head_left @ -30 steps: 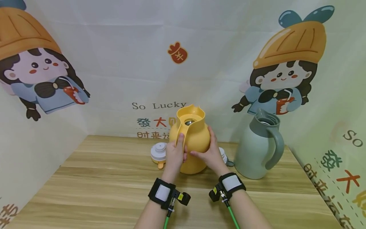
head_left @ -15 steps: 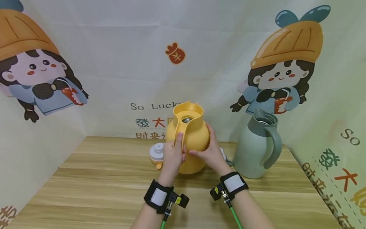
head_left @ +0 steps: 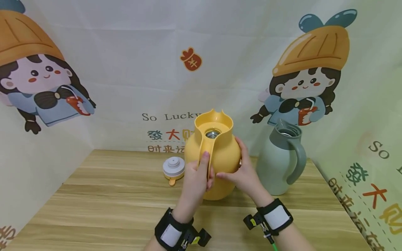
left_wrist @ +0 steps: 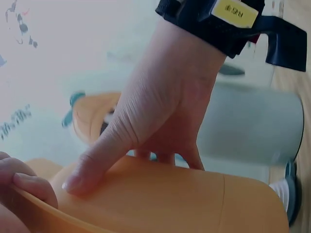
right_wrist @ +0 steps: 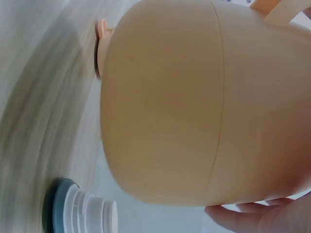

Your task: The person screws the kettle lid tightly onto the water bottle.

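Observation:
A yellow thermos jug (head_left: pixel 224 157) is held upright, its mouth uncovered with a shiny metal opening. My left hand (head_left: pixel 195 176) grips its handle, thumb lying along the top. My right hand (head_left: pixel 246 172) curves round the right side of the body; the left wrist view shows its thumb (left_wrist: pixel 92 172) on the near side. In the right wrist view the jug's base appears slightly off the table. A white lid with a yellow tab (head_left: pixel 173 168) sits to the left. Behind the jug, a white lid with a grey-green base (right_wrist: pixel 85 208) shows in the right wrist view.
A grey-green thermos jug (head_left: pixel 277 164) stands upright close to my right hand, handle toward the right, its mouth uncovered too. The wooden table (head_left: pixel 110 198) meets a printed cloth backdrop (head_left: pixel 132 69) at the back and sides.
Both hands have brought the yellow jug nearer to me and a little to the right, keeping their grip. The lid on the left is now fully visible. The view has shifted slightly.

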{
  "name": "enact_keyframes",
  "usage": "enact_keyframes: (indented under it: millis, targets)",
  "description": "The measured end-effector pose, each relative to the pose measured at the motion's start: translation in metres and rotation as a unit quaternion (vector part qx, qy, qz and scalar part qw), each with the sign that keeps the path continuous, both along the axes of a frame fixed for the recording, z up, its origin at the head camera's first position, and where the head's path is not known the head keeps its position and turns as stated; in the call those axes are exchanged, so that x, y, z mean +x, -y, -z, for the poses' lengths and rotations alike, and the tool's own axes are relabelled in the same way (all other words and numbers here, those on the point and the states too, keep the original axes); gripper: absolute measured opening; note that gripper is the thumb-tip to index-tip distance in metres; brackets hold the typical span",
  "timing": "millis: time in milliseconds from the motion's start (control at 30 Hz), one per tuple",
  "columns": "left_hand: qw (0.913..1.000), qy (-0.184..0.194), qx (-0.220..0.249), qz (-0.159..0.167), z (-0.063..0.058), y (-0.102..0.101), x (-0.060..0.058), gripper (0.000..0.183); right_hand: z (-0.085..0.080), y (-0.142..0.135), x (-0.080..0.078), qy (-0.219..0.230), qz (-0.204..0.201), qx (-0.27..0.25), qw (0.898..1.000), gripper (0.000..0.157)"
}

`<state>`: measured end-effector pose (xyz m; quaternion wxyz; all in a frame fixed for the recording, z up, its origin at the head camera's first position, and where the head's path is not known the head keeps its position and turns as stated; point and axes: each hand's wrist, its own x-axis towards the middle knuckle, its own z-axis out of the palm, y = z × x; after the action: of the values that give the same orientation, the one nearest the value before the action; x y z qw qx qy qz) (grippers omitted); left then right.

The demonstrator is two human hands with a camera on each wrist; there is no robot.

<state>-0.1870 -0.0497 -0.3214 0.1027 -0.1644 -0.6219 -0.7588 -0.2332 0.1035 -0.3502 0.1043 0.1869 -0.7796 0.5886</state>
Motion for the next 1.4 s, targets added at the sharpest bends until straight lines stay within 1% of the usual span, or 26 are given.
enact_keyframes:
  millis: [133,200,267,400,500,567,633,733,867,1000,1033,1167,1267,1400]
  targets:
    - [0.9997,-0.001,-0.004,0.024,0.003,-0.007,0.020,0.061,-0.010,-0.006,0.029,-0.001,-0.009,0.000,1.000,0.106]
    - [0.9992,0.001,0.000,0.040,0.006,-0.010,0.030,0.060,-0.009,-0.011,0.040,-0.002,-0.002,0.008,1.000,0.107]
    - [0.9984,0.004,0.008,0.056,0.009,-0.015,0.040,0.058,-0.001,-0.017,0.047,-0.007,0.004,0.012,1.000,0.109]
    - [0.9971,0.017,0.001,0.074,0.017,-0.022,0.058,0.057,0.020,-0.030,0.056,-0.027,0.013,0.014,0.999,0.113]
    - [0.9955,0.018,-0.008,0.093,0.024,-0.027,0.068,0.056,0.030,-0.038,0.064,-0.046,0.017,0.013,0.999,0.115]
    - [0.9941,0.010,-0.010,0.107,0.027,-0.030,0.073,0.055,0.034,-0.043,0.070,-0.046,0.023,0.015,0.999,0.116]
    - [0.9930,0.004,-0.009,0.118,0.031,-0.033,0.077,0.054,0.037,-0.047,0.076,-0.041,0.029,0.017,0.999,0.117]
    - [0.9925,-0.001,-0.012,0.122,0.036,-0.038,0.082,0.053,0.041,-0.053,0.083,-0.021,0.037,0.021,0.999,0.118]
    - [0.9921,0.018,-0.005,0.124,0.042,-0.042,0.088,0.054,0.047,-0.058,0.091,0.001,0.038,0.021,0.999,0.118]
    - [0.9913,0.043,0.005,0.124,0.046,-0.045,0.094,0.056,0.052,-0.060,0.094,0.001,0.037,0.022,0.999,0.118]
    - [0.9912,0.043,0.007,0.125,0.047,-0.046,0.094,0.056,0.053,-0.061,0.095,-0.001,0.035,0.022,0.999,0.118]
    - [0.9918,0.020,0.020,0.124,0.052,-0.051,0.097,0.055,0.059,-0.065,0.094,-0.007,0.023,0.024,0.999,0.120]
    - [0.9923,-0.013,0.030,0.120,0.056,-0.054,0.097,0.053,0.062,-0.067,0.093,-0.006,0.009,0.020,1.000,0.120]
    - [0.9930,-0.027,0.032,0.111,0.059,-0.058,0.097,0.050,0.065,-0.069,0.091,-0.012,-0.004,0.015,1.000,0.121]
